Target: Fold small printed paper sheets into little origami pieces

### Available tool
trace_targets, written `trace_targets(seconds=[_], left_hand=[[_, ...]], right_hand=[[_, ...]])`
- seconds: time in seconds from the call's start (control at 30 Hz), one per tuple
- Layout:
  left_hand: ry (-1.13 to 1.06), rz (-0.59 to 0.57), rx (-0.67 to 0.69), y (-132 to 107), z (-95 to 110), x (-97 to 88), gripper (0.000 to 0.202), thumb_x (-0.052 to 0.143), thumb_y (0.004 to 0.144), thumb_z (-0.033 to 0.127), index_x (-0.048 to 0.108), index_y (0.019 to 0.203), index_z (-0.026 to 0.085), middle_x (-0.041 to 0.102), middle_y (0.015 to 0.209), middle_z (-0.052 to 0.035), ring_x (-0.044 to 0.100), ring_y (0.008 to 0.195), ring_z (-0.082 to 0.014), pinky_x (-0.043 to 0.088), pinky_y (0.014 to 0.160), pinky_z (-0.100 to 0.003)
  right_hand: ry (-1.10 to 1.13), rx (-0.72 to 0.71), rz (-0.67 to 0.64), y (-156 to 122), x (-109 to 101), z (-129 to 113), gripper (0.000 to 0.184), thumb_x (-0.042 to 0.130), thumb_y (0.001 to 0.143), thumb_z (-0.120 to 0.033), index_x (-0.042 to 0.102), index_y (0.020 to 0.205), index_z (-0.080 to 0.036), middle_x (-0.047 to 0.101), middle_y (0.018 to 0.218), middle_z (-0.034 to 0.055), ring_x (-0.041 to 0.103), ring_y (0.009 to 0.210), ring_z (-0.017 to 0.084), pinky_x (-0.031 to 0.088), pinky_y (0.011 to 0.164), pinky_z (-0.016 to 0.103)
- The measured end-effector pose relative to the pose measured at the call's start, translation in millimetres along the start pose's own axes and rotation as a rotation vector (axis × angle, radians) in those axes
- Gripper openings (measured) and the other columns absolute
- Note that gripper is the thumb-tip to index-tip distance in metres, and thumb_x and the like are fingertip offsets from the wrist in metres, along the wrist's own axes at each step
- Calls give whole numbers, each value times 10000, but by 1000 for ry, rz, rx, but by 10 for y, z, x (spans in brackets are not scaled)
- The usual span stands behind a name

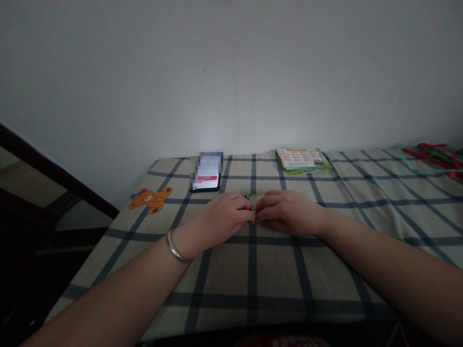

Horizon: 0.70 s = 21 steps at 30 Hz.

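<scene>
My left hand (221,215) and my right hand (287,211) meet at the middle of the checked table cloth (253,270). Both have their fingers curled in and pinch a small folded piece of green printed paper (255,199) between them. Only the paper's top edge shows above the fingertips; the rest is hidden by my fingers. A silver bangle (175,248) sits on my left wrist.
A lit phone (207,172) lies at the back left of the table. A stack of green and orange printed leaflets (302,160) lies at the back centre-right. Red and green strips (436,155) lie at the far right. An orange bear print (151,198) marks the cloth's left side. A white wall stands behind.
</scene>
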State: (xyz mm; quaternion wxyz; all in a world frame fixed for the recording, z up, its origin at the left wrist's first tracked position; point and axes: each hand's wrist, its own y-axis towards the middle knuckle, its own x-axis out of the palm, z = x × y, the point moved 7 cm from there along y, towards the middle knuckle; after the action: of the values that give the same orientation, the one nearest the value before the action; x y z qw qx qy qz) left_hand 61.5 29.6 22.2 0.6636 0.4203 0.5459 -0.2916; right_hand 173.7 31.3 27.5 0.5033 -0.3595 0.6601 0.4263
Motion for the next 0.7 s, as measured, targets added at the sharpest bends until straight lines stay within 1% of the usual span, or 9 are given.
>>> trace_targets(seconds=[0.13,0.23,0.37,0.47,0.7], left_hand=[[19,-14,50,-1,28,-8,274,474,887,72,671,991,231,656,999,-29,564,966,-192,469,867,-361],[10,-26,55,-6,9,1,285,473,884,64,671,1000,233,665,1004,-24,570,963,-193,477,863,-365],[-37,-13,78,-17,-9,-1,305,469,867,37,667,1002,225,671,1016,-20,573,979,-191,484,873,-364],[-71,-7,68,-25,-33,-2,337,453,855,13,667,1000,229,672,1037,-13,573,984,-192,485,876,-369],[-68,-12,48,-26,-29,-24,288,464,836,23,682,883,206,672,1044,-28,588,993,-203,491,882,-386]], right_hand=[[-17,4,-4,-5,-1,10,220,530,903,-207,691,1049,-241,685,1056,16,571,964,187,470,826,321],[-29,-2,-10,-13,-6,12,216,528,909,-215,689,1049,-245,685,1056,13,573,951,185,471,808,321],[-11,11,-13,-31,-13,35,237,541,882,-170,690,1047,-251,690,1051,1,574,939,185,470,797,320],[-2,10,-19,-44,-15,50,245,546,873,-154,694,1042,-253,693,1046,-1,574,942,182,466,799,318],[41,47,-27,-71,-27,98,257,530,882,-147,707,1027,-265,694,1042,-6,583,966,170,466,835,315]])
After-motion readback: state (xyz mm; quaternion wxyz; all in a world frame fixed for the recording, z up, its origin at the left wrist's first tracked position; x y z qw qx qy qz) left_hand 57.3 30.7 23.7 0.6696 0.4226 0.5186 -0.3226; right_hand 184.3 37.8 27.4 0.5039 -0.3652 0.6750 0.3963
